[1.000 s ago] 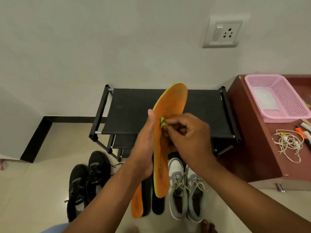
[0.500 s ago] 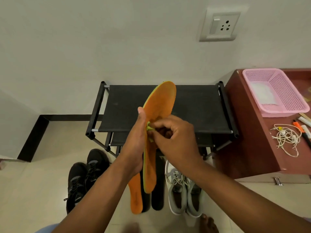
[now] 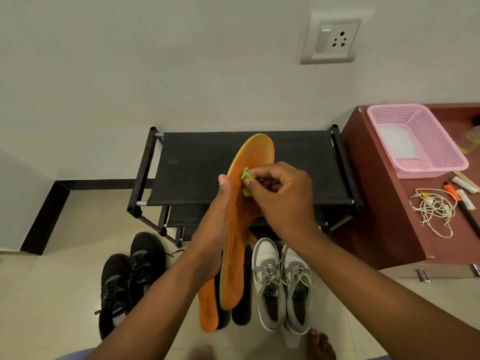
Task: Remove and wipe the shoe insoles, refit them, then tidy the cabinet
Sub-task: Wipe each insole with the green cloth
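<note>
My left hand grips an orange insole by its left edge, toe end up, over the black shoe rack. My right hand pinches a small green cloth against the insole's upper middle. On the floor below lie a second orange insole and two black insoles, partly hidden by the held one. Black sneakers stand to the left, grey and white sneakers to the right.
A red-brown cabinet at right carries a pink basket, a tangled white cable and pens. A wall socket sits above. My bare foot shows at the bottom edge.
The cloth in my right hand has slid slightly up the insole. The view has shifted, so hands and insole sit lower over the rack.
</note>
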### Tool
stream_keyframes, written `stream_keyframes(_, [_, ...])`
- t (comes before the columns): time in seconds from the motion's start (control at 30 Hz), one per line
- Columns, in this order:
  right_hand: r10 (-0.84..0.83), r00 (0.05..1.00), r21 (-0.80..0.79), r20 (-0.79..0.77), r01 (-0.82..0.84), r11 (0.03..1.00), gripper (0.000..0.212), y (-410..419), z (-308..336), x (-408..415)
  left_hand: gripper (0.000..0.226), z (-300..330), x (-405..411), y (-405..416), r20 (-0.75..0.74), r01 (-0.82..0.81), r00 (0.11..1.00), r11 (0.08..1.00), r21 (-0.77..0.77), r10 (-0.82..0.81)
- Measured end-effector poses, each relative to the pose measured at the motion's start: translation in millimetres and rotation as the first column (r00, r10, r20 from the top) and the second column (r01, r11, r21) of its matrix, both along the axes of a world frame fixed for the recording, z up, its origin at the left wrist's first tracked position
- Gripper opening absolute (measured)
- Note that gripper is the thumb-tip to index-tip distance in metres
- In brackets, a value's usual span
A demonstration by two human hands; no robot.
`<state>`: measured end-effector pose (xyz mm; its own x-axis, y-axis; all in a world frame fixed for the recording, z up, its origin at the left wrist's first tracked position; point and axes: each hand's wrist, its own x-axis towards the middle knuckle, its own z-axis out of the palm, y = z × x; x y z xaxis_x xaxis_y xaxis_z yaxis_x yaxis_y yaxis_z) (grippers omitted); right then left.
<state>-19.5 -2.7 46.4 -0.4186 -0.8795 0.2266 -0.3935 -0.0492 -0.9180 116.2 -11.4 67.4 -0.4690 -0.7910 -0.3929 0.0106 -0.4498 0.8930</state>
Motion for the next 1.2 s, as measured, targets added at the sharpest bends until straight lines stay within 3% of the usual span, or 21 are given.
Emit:
stream_keyframes(0.1, [0.133,0.991,0.003,-0.015,-0.133,0.991,0.009,12,-4,23,0.068,2,5,-3,-0.030,-0.100,0.994,0.993,0.069,0.102])
stream_keyframes(0.2, [0.139,0.986,-0.011,-0.094,-0.140,0.990,0.009,14,-6,27,0.069,1,7,-3,-0.012,-0.099,0.995,0.993,0.061,0.099])
stream_keyframes(0.33, [-0.010,0.987,-0.071,-0.161,-0.001,0.997,0.005,1,-2,5,0.059,0,1,1,-0.003,-0.048,0.999,0.998,0.029,0.048])
stream_keyframes(0.5, [-0.193,0.977,-0.004,-0.088,0.193,0.981,0.008,-13,1,-25,0.059,-5,-4,5,0.023,0.065,0.998,0.998,0.010,-0.066])
stream_keyframes(0.57, [-0.157,0.986,0.008,-0.058,0.158,0.987,0.009,-11,1,-21,0.060,-4,-3,5,0.027,0.057,0.998,0.998,0.012,-0.057])
stream_keyframes(0.73, [0.131,0.991,-0.014,-0.021,-0.131,0.991,0.010,11,-1,24,0.070,3,4,-3,-0.023,-0.115,0.993,0.991,0.073,0.117])
stream_keyframes(0.83, [0.163,0.985,-0.043,-0.048,-0.165,0.985,0.011,12,-2,29,0.071,3,7,-5,0.000,-0.134,0.991,0.988,0.071,0.134])
stream_keyframes(1.07, [-0.116,0.989,-0.045,-0.087,0.113,0.993,0.008,-10,2,-8,0.055,-1,-1,2,0.053,0.021,0.998,1.000,0.013,-0.022])
stream_keyframes(1.2, [-0.124,0.991,-0.008,-0.040,0.124,0.992,0.011,-11,1,-11,0.053,-1,-1,3,0.067,0.044,0.997,0.999,-0.005,-0.043])
